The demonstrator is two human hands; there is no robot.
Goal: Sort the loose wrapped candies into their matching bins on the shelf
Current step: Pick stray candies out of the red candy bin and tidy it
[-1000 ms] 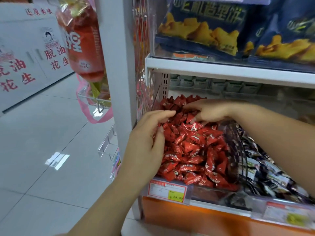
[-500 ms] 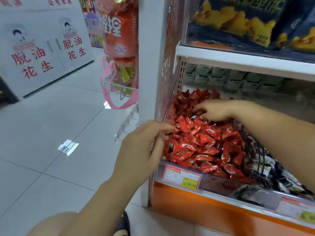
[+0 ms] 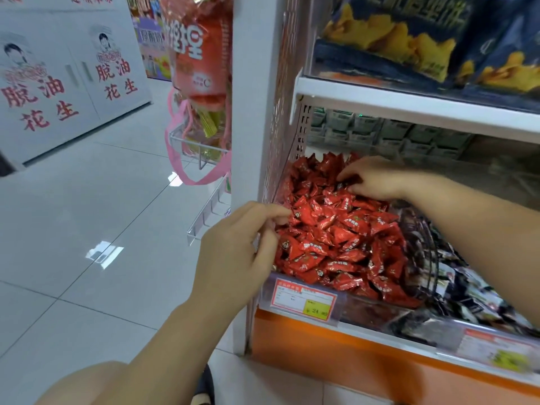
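Sorting is under way in the bin [image 3: 365,312] of red candies [image 3: 336,244]. A red candy [image 3: 295,215] is pinched by the left hand [image 3: 233,252] at nine o'clock. The right hand [image 3: 374,179] is curled in at twelve, its grip not discernible. Strays are probably to be sought next.

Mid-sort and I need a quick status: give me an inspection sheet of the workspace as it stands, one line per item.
Surface: shelf with an orange front, holding clear-fronted bins.
Job's things: red candies heaped in the left bin; dark-wrapped candies in the next bin to the right, past a wire divider.
Clutter: price tag on the bin front; otherwise nothing seen.
Hands: left hand has its fingertips at a red candy on the bin's left edge, grip unclear; right hand has its fingers curled into the back of the pile, and I cannot tell if it holds anything.
Cables: nothing seen.
Surroundings: snack bags on the shelf above, hanging packets on the shelf end, tiled floor.
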